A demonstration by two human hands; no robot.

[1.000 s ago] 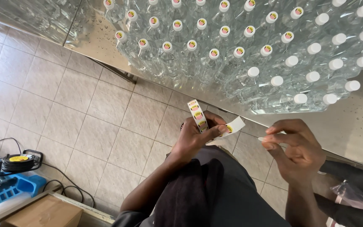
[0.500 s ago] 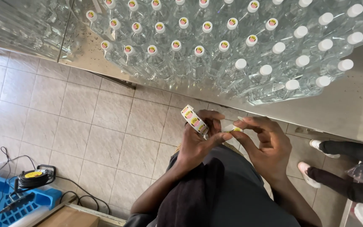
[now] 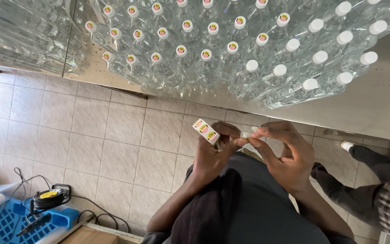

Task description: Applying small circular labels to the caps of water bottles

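Here we peel: our left hand pinches the white strip of round yellow-and-pink stickers, our right hand nips one small white sticker, below the steel bench's near edge; next calls for a bare-capped clear plastic bottle.

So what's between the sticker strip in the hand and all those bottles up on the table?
Nothing solid. In the head view, between the sticker strip and the bottles only the table's steel edge and bare floor tiles show.
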